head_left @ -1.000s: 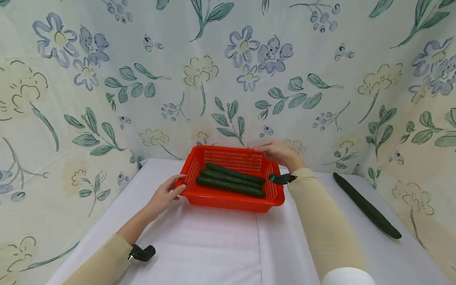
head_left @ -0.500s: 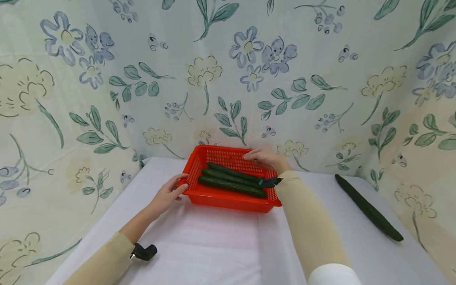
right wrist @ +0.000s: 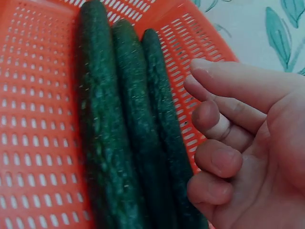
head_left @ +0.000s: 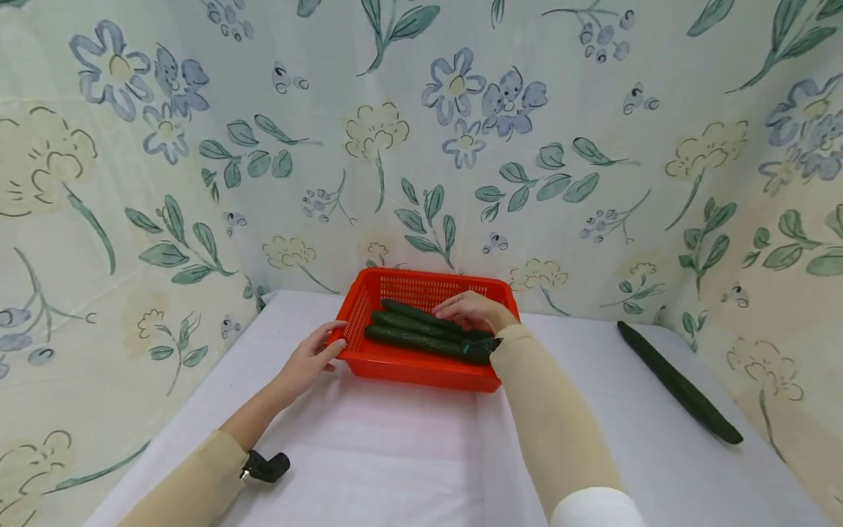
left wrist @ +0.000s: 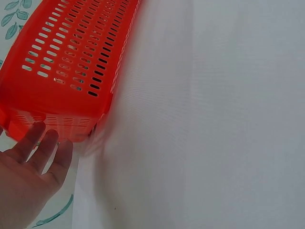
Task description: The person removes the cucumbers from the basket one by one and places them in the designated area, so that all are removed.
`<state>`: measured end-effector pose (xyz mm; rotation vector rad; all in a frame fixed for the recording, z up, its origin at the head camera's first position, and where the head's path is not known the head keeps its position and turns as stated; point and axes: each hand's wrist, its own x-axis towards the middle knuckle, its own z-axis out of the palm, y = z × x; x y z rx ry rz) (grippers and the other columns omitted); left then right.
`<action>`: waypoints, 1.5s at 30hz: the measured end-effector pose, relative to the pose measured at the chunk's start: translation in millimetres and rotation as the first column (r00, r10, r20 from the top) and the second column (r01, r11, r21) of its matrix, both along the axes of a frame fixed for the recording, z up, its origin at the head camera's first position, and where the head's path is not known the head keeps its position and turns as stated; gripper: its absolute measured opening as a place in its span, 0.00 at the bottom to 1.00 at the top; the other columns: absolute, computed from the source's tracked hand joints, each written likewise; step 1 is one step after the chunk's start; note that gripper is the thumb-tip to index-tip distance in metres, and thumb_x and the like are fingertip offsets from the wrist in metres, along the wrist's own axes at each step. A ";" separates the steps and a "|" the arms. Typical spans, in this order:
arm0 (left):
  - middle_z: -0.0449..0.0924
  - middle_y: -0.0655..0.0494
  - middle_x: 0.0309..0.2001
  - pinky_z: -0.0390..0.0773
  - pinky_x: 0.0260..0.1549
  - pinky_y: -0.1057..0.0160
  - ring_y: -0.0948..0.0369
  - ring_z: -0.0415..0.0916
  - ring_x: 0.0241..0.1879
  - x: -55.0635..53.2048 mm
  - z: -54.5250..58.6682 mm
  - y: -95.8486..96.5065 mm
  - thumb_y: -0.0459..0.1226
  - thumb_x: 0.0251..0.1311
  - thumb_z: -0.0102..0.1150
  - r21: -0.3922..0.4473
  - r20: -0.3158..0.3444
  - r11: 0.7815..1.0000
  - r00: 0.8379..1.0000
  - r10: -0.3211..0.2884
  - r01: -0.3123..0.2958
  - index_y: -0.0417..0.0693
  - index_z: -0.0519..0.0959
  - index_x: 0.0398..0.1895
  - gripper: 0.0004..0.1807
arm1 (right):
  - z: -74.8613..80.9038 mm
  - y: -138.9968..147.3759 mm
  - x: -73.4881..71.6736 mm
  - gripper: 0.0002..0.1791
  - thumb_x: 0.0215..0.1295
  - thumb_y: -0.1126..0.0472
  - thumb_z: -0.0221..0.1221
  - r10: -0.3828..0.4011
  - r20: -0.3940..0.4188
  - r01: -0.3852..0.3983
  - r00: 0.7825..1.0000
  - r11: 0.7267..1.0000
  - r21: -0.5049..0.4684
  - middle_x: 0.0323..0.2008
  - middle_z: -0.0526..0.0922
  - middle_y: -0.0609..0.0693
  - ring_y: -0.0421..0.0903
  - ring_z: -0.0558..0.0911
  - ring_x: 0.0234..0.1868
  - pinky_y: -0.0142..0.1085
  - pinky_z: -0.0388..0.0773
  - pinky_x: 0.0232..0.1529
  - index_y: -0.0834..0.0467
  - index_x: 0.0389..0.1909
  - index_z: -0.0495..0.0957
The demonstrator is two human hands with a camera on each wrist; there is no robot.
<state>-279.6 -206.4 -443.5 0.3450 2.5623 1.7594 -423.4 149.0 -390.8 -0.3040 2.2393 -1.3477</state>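
Three dark green cucumbers [head_left: 408, 339] lie side by side lengthwise in a red perforated plastic basket [head_left: 421, 374]. At the basket's left end, my left hand [head_left: 305, 366] holds the rim, thumb and index finger over it. The left wrist view has several of its fingers [left wrist: 42, 151] against the outside of the end wall. My right hand [head_left: 479, 313] is inside the basket's outline, over the right part of the cucumbers. Its fingers [right wrist: 219, 160] are loosely bent beside the rearmost cucumber [right wrist: 164, 90], with nothing between them and the thumb.
A single cucumber [head_left: 678, 382] lies slanted on the white tablecloth [head_left: 388, 454] at the right. Behind the basket hangs a floral curtain [head_left: 369, 176], which also runs along both sides of the table.
My right hand has left the basket's back right rim and moved left and toward me, over the cucumbers. The left hand and basket stay in place.
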 end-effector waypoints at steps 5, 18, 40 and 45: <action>0.70 0.41 0.68 0.82 0.50 0.47 0.49 0.75 0.55 -0.9 3.7 -0.5 0.46 0.75 0.52 -0.001 -0.010 1.000 1.000 -0.010 0.010 0.56 0.60 0.76 0.30 | -3.4 -2.1 4.1 0.21 0.68 0.55 0.64 0.062 -0.012 -0.062 0.998 0.998 0.028 0.27 0.79 0.51 0.44 0.66 0.19 0.31 0.69 0.29 0.57 0.59 0.82; 0.70 0.44 0.68 0.83 0.49 0.52 0.50 0.76 0.54 10.1 -6.0 -3.3 0.46 0.74 0.53 -0.003 0.037 0.999 0.999 0.037 -0.037 0.61 0.62 0.75 0.28 | -15.3 -6.8 19.5 0.16 0.68 0.56 0.63 0.153 0.093 -0.161 0.984 0.983 0.085 0.24 0.81 0.47 0.42 0.69 0.19 0.29 0.69 0.25 0.56 0.52 0.86; 0.71 0.43 0.67 0.83 0.49 0.51 0.50 0.77 0.53 3.8 -1.2 1.1 0.45 0.74 0.53 0.005 0.007 1.000 1.000 0.019 -0.019 0.61 0.62 0.75 0.28 | -9.4 0.5 14.3 0.17 0.65 0.53 0.64 0.209 0.126 -0.234 0.970 0.942 0.241 0.16 0.65 0.44 0.41 0.63 0.17 0.30 0.66 0.24 0.55 0.52 0.86; 0.71 0.40 0.67 0.83 0.49 0.50 0.50 0.77 0.53 5.0 -2.4 1.6 0.44 0.75 0.52 0.006 -0.004 1.000 1.000 0.014 -0.014 0.58 0.61 0.75 0.28 | -9.9 1.1 13.3 0.19 0.62 0.50 0.65 0.218 0.138 -0.253 0.966 0.912 0.323 0.22 0.68 0.44 0.41 0.67 0.24 0.30 0.68 0.29 0.54 0.51 0.87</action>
